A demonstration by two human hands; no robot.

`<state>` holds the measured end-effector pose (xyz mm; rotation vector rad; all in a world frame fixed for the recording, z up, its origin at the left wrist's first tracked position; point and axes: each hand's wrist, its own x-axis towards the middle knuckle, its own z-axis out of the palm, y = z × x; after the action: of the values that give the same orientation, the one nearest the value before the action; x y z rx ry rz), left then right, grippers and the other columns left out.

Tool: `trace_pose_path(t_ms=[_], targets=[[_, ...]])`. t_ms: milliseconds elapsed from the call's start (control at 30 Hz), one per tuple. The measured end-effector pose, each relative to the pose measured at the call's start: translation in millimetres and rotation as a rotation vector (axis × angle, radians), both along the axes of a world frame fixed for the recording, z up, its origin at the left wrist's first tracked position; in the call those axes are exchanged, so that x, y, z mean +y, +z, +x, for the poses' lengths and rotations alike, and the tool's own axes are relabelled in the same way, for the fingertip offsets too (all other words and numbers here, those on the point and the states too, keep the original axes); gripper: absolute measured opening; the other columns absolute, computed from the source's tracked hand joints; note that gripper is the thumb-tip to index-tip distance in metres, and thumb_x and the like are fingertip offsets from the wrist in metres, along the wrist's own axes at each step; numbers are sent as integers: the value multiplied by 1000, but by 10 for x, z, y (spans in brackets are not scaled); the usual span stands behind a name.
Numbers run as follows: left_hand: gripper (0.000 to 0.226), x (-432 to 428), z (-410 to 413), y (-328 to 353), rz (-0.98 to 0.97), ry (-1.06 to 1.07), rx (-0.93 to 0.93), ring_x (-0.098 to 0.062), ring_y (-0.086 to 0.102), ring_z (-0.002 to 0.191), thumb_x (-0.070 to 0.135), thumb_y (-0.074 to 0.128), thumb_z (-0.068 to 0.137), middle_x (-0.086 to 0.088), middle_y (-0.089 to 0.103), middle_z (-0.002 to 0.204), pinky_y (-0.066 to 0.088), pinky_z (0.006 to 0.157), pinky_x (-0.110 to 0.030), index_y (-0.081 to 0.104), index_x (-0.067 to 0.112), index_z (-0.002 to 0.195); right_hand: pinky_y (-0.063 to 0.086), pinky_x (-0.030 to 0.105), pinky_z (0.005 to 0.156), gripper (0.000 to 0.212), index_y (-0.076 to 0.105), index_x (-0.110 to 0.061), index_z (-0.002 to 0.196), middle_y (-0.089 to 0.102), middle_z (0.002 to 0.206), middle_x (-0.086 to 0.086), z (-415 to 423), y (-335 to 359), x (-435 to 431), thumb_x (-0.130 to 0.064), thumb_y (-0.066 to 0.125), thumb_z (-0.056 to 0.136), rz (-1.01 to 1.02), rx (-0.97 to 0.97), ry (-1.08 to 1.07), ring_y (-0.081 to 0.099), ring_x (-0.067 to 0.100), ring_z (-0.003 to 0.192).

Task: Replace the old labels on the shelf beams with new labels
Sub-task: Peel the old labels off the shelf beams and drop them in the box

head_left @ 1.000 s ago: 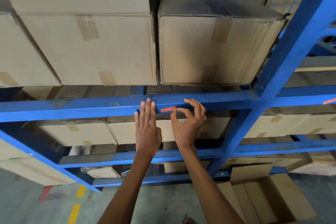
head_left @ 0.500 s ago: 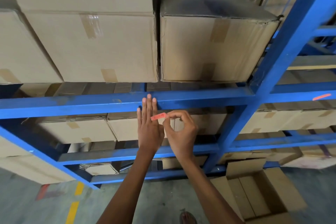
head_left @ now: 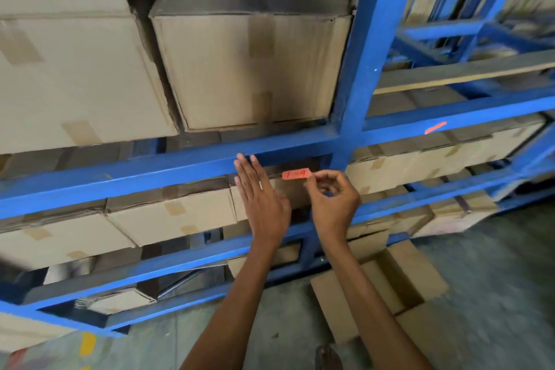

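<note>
Below the blue shelf beam (head_left: 150, 171), near its right end, a small orange label (head_left: 296, 173) was held clear of the steel, pinched at its right end between the thumb and fingertips of the right hand (head_left: 333, 201). The left hand (head_left: 264, 204) was laid flat with fingers straight, nothing gripped, its fingertips set against the beam's face. The step was judged to be the handling of one loose label; whether an old one was being taken away or a new one brought up could not be told. Its long axis was kept nearly level, roughly along the beam, the free end pointed left toward the left hand and the marked face turned to the camera. Next, either disposal or a squared, pressed placement on the beam would be called for.
</note>
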<state>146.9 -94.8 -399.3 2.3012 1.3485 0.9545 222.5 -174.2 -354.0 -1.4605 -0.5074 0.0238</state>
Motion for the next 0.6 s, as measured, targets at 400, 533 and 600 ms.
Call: trace_pose_path(t_ms=[400,533,600], targets=[[104,-630,1591,-69,-59,-63,52,-38,-14,157,19,60,78,-24,-12,169,4,128,-58,0,-2,160,52,17,62,35,63,-29,74,68,67,-4,1826,-409,-551,2,79,79,-93,81,-90,62,7,59],[104,-672,1809,-134,-22,-89,101,-30,-16,158,18,62,77,-18,-11,170,-1,130,-50,4,-1,161,51,11,63,29,69,-22,88,68,73,-4,2064,-740,-672,6,76,80,-151,197,-55,63,0,63],[104,-657,1847,-191,7,-77,128,-29,-17,158,18,63,77,-17,-11,170,-5,130,-46,5,-1,161,54,13,69,28,75,-17,101,72,79,-3,2111,-922,-746,4,75,83,-187,273,-39,67,0,70]])
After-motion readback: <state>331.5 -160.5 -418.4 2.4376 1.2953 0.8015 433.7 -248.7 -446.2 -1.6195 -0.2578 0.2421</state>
